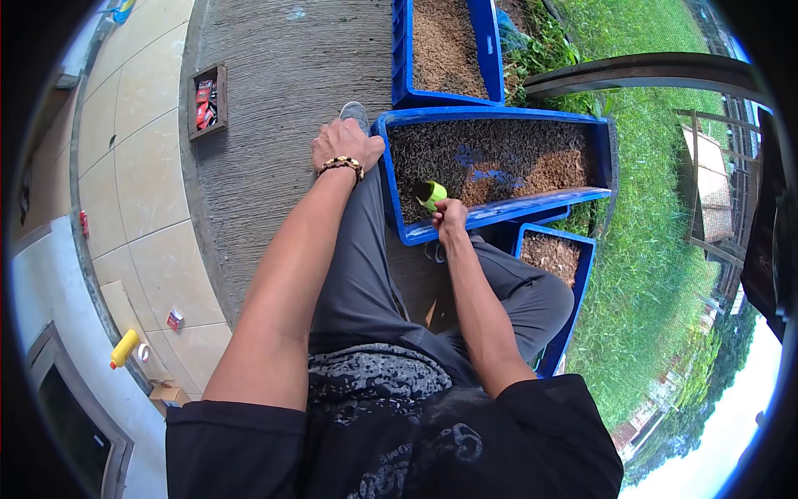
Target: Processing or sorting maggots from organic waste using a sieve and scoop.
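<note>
My right hand [450,218] is closed around a small lime-green scoop [431,195]. The scoop is tilted, with dark material at its mouth, over the near left corner of a long blue tub [495,113]. Inside the tub lies a dark, grainy mass [420,150] of what look like many small larvae, with crumbly brown matter [557,170] toward the right. My left hand [347,143], with a beaded bracelet at its wrist, rests on my bent left knee. Its fingers drape over the knee and hold nothing; their tips are partly hidden.
A second blue tub [402,54] with tan grains stands beyond. Nearer on the right is a smaller blue crate [592,266] with pale brown flakes. A wooden box [223,98] with red packets sits on the grooved concrete at left. A yellow bottle [125,349] lies on the tiles. Grass spreads right.
</note>
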